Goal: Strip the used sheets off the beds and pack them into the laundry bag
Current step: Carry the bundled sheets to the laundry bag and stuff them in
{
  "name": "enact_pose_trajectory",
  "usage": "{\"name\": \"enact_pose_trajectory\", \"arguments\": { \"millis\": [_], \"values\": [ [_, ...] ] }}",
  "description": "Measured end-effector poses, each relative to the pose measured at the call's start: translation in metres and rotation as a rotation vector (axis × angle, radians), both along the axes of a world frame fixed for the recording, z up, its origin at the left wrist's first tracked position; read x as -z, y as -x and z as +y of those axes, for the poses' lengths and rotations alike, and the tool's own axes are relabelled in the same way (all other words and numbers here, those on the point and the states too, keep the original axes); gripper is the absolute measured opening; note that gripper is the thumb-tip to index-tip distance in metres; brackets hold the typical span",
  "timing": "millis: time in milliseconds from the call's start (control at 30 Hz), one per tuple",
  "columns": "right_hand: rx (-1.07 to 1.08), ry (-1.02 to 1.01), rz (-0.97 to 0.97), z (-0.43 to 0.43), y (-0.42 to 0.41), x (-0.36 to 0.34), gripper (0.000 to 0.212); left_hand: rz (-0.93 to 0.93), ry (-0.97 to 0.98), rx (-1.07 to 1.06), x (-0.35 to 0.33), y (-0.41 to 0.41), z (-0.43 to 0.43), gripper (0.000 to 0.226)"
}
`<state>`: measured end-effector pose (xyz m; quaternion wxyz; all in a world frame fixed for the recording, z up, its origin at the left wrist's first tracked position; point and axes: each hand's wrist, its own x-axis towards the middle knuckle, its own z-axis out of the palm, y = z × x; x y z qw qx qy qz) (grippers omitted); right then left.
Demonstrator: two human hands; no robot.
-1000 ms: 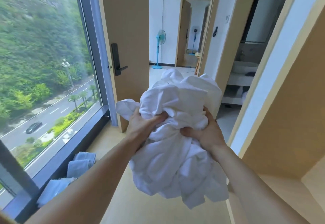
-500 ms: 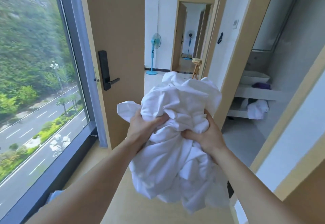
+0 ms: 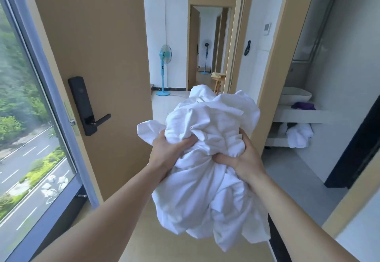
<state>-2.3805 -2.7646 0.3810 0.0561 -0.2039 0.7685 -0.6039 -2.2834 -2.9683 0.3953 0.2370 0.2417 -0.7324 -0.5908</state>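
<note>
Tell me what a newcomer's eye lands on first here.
A bunched white sheet fills the centre, clutched by the left grip and the right grip. Left of it stands an open door with a black lock; beyond, a blue fan in the hallway.

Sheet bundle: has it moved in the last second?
Yes. The sheet bundle has been carried forward, toward the blue fan: the door lock to its left now looms larger and nearer.

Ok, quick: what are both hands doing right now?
Left hand: gripping the sheets.
Right hand: gripping the same sheets.
</note>
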Motion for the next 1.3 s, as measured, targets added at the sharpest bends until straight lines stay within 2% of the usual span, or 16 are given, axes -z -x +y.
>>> {"name": "enact_pose_trajectory", "arguments": {
  "millis": [467,667,800,1033,1300],
  "values": [
    [-0.040,-0.025,0.009,-0.133,0.246,0.003,0.128,0.035,-0.013,-0.060,-0.008,0.225,-0.123,0.076],
    [-0.003,-0.006,0.003,-0.202,0.341,0.004,0.119,0.058,-0.021,-0.013,-0.003,0.330,-0.198,0.075],
    [0.061,-0.036,0.000,-0.239,0.404,0.006,0.126,0.055,-0.028,0.043,-0.006,0.399,-0.237,0.072],
    [0.139,-0.048,-0.015,-0.279,0.516,0.032,0.128,0.020,-0.049,0.099,0.010,0.522,-0.279,0.054],
    [0.065,-0.032,-0.024,-0.328,0.662,0.069,0.119,-0.046,-0.050,0.059,0.042,0.659,-0.321,0.040]
  ]
}}
